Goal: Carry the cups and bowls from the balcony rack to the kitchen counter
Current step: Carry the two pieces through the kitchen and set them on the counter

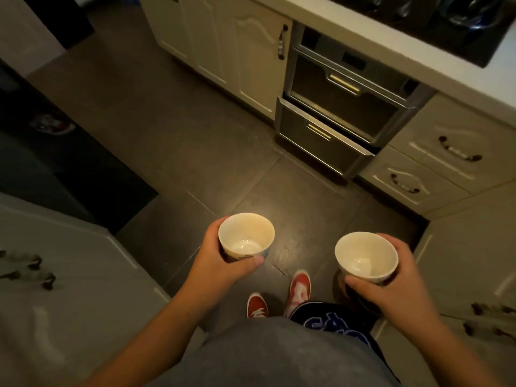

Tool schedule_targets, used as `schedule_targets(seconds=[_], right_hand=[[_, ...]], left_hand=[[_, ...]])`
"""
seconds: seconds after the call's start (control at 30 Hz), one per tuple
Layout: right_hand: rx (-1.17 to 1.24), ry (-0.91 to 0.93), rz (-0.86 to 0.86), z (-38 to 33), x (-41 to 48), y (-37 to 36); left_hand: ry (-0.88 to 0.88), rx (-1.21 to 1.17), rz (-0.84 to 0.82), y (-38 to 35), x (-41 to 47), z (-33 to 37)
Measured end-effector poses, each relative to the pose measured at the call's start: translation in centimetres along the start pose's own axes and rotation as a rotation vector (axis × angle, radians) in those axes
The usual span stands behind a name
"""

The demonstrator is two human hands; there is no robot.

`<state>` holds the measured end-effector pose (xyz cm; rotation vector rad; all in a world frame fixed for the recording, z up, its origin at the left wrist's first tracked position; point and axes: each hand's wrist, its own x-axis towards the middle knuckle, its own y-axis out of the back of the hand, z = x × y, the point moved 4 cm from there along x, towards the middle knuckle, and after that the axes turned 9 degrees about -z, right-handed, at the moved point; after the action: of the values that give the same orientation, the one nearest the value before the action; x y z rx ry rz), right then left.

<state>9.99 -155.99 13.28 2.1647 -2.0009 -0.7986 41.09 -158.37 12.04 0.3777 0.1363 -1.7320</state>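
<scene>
I hold two cream-white bowls upright over the dark tiled floor, both empty inside. My left hand (223, 261) grips the left bowl (245, 236) from its left side, thumb across the near wall. My right hand (391, 286) grips the right bowl (366, 256) from its right side, thumb under the near rim. The kitchen counter (418, 55) runs along the top right, well ahead of both bowls.
A black hob (446, 20) lies on the counter. Below it are a steel appliance with two drawers (335, 115), the lower one slightly out, and cream cabinet doors and drawers (435, 160). Pale cabinets flank me left (55, 275) and right (474, 261). My red shoes (300, 289) stand on the floor.
</scene>
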Motion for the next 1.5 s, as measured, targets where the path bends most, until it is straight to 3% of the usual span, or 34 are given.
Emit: schedule_targets(seconds=[0.23, 0.5, 0.77, 0.9, 1.1, 1.33, 1.5], right_hand=[[0.009, 0.010, -0.070, -1.0, 11.0, 3.4], [-0.032, 0.103, -0.288, -7.9, 27.1, 3.6], [-0.083, 0.260, -0.536, -18.1, 40.8, -5.0], [-0.081, 0.287, -0.601, -21.8, 46.8, -10.8], [-0.112, 0.262, -0.571, -26.6, 54.3, -15.6], [-0.101, 0.228, -0.477, -30.1, 61.0, -16.3], [-0.089, 0.188, -0.444, -31.4, 66.6, -16.4]], left_hand=[[-0.005, -0.030, 0.028, 0.4, 11.6, 4.6], [0.007, -0.070, 0.218, 3.5, 19.7, 8.5], [0.111, -0.142, 0.500, 11.4, 21.2, 7.2], [0.137, -0.160, 0.563, 17.0, 24.0, 5.9], [0.119, -0.163, 0.588, 26.4, 30.7, 7.9], [0.048, -0.101, 0.430, 35.1, 40.6, 11.7], [0.026, -0.131, 0.405, 38.8, 48.5, 13.0]])
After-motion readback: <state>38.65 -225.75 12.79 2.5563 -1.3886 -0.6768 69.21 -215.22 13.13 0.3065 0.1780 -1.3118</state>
